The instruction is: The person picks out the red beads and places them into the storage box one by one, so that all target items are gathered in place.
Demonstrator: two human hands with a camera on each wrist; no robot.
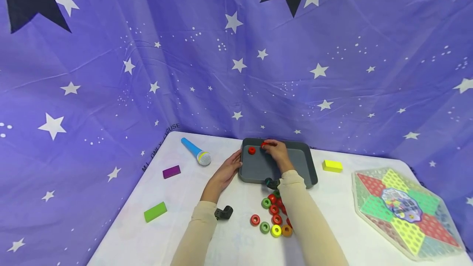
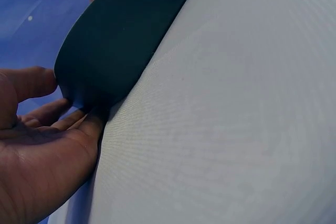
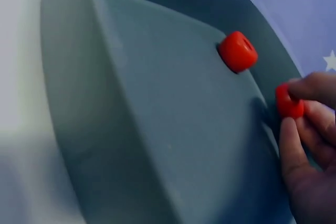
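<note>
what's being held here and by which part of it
The right hand pinches a red ring by its outer sides; the left hand touches the gray tray.

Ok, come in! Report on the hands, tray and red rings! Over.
Right hand pinching red ring at back of tray. Left hand touching tray's left side. Another red ring lies inside. Nothing seems in the way.

Red ring (image 1: pixel 263 144) pinched by right hand (image 1: pixel 277 153) at gray tray's (image 1: pixel 258 170) far side | 1 other red ring (image 1: pixel 251 150) laid in tray | tray's left side touched by left hand (image 1: pixel 225 172) | loose rings (image 1: pixel 274 213) scattered on desk (image 1: pixel 129 237)
</note>
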